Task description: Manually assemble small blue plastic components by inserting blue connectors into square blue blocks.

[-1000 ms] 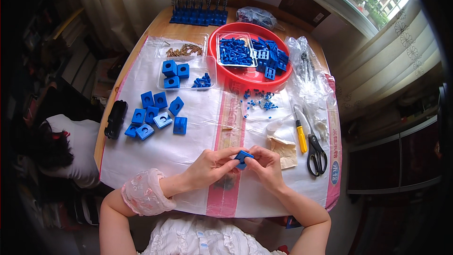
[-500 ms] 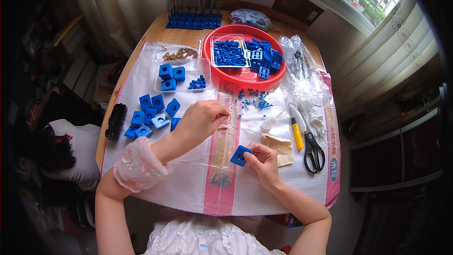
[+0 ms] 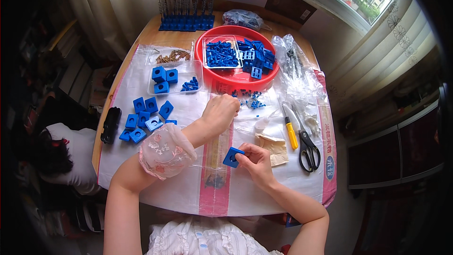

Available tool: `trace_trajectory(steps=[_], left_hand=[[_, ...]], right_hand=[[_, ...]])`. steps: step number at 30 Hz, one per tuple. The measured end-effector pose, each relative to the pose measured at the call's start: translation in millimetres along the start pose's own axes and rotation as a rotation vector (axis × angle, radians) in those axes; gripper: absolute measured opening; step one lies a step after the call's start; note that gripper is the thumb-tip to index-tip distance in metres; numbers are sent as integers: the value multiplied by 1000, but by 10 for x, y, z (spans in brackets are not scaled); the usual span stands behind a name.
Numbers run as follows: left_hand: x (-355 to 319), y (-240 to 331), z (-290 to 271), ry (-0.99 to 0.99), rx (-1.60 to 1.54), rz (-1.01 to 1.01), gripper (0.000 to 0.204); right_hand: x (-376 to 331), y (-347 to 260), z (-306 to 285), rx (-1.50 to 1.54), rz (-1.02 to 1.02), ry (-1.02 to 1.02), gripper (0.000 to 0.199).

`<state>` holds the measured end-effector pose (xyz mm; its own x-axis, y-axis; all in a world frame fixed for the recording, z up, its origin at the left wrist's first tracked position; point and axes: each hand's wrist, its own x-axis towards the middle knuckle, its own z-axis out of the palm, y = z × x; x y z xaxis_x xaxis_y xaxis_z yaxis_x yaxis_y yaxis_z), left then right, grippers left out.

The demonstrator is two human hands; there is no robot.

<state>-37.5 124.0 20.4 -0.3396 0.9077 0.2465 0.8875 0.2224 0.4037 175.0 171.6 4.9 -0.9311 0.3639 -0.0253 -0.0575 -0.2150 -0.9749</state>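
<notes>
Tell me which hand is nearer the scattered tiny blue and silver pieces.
Left. The left hand is at the left edge of the tiny pieces; the right hand, holding a square blue block, is nearer the person's body.

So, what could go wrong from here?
The left hand is close to the loose small blue and metal parts, so a careless brush might scatter some. The square blue block, pinched at its edge by the right hand, could slip and drop.
</notes>
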Motion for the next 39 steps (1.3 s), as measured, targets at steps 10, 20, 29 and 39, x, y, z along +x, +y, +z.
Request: trace_trajectory(steps=[10, 20, 29, 39], left_hand=[[13, -33, 34, 66, 35, 83, 4], [10, -113, 88, 106, -38, 137, 4], [-122, -157, -156, 224, -160, 180, 7], [-934, -247, -578, -41, -129, -79, 7]], right_hand=[[7, -1, 8, -6, 1, -5, 4], [11, 21, -1, -6, -3, -16, 5], [5, 10, -2, 2, 1, -22, 5], [3, -15, 13, -17, 5, -22, 5]])
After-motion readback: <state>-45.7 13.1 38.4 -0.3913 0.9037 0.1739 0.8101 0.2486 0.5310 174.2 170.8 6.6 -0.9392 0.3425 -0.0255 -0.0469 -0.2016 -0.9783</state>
